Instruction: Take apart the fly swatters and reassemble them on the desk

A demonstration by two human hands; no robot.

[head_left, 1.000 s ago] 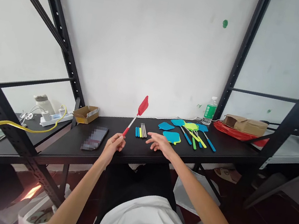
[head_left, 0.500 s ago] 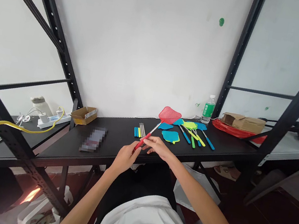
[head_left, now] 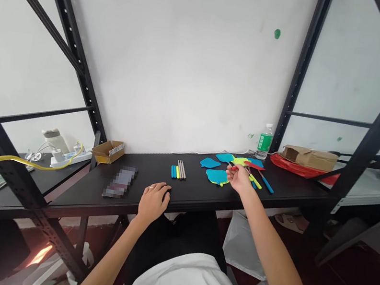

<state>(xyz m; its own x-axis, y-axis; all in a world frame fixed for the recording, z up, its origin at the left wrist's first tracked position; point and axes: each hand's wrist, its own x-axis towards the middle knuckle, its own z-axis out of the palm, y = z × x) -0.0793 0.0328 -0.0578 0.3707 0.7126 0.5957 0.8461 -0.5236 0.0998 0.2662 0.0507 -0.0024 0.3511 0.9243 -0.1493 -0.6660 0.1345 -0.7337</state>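
Observation:
My right hand is closed around a red fly swatter above the pile on the right, its head over the other swatters. Beneath it lie a yellow-green swatter head, a blue head and a blue handle, partly covered by my hand. Left of these rest a loose blue swatter head and another blue head with yellow-green below it. At the table's front edge my left hand lies with fingers loosely spread, holding nothing. Beyond it are blue and yellow handle grips and several metal rods.
A blurred-out flat device lies on the black table, before a small cardboard box. A water bottle stands at the back right, beside a red bag under a brown box. Metal posts flank the table.
My right hand has carried the red swatter rightward to the pile. My left hand has let go of its handle and come down to the table edge, slightly left.

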